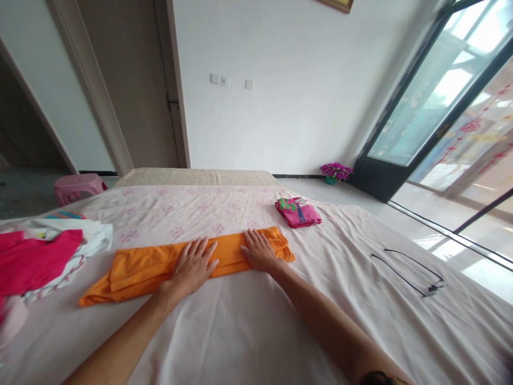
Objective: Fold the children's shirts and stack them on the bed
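Orange fabric [228, 252] folded in a long strip; left hand [193, 264] and right hand [259, 251] flat on it, both open (black glasses [432, 289] well apart, right side)

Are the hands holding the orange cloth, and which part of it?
Nothing is held: the left hand and right hand lie flat on top of the orange cloth.

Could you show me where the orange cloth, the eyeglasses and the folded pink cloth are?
Orange cloth [231, 250]: head view, flat stretch between the hands.
Eyeglasses [432, 289]: head view, dark part at the front.
Folded pink cloth [308, 215]: head view, pink upper face.
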Demonstrator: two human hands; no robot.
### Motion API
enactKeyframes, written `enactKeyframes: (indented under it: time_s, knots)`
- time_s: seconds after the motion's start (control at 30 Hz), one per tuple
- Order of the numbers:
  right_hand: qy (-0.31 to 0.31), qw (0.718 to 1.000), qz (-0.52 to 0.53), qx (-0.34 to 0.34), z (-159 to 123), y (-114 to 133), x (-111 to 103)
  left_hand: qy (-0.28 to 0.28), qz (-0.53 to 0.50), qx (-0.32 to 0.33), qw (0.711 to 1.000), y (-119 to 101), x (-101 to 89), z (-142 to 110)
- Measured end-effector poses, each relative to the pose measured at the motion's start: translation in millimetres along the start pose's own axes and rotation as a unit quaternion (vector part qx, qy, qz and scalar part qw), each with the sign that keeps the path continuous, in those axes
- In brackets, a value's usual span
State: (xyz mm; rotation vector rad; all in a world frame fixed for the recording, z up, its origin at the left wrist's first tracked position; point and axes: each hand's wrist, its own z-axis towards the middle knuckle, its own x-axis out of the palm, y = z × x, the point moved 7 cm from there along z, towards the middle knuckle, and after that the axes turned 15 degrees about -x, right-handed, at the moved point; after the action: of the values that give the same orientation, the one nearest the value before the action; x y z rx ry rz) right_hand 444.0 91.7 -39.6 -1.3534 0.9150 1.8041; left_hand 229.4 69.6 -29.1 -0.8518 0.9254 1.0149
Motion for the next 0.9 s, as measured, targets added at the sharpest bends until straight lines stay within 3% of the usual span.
enactKeyframes:
  time_s: [0.1,0.17,0.33,0.43,0.53,0.73,0.9]
  knots:
    - [0.034,0.994,-0.04,0.093,-21.3,-47.3,-12.2,0.011,-0.012,-0.005,1.0,-3.0,-0.5,-0.2]
    - [0.037,0.988,-0.062,0.135,-32.0,-65.5,-17.3,0.022,-0.016,-0.014,1.0,-3.5,-0.6,0.4]
    - [0.019,0.985,-0.085,0.146,-37.3,-72.6,-14.7,0.107,-0.114,-0.024,0.987,6.6,-12.7,9.6]
    - [0.017,0.986,-0.092,0.141,-35.9,-72.5,-12.0,0.097,-0.2,-0.06,0.973,34.1,-33.6,17.1]
    - [0.024,0.985,-0.099,0.142,-34.4,-74.1,-11.5,0.051,-0.174,-0.106,0.978,73.7,-42.4,13.3]
    - [0.062,0.977,-0.121,0.162,-34.5,-73.8,-11.2,0.048,0.021,-0.066,0.996,127.1,-16.0,-16.8]
    - [0.071,0.976,-0.133,0.16,-35.7,-73.9,-10.3,0.061,0.061,-0.116,0.989,169.4,-13.1,-22.0]
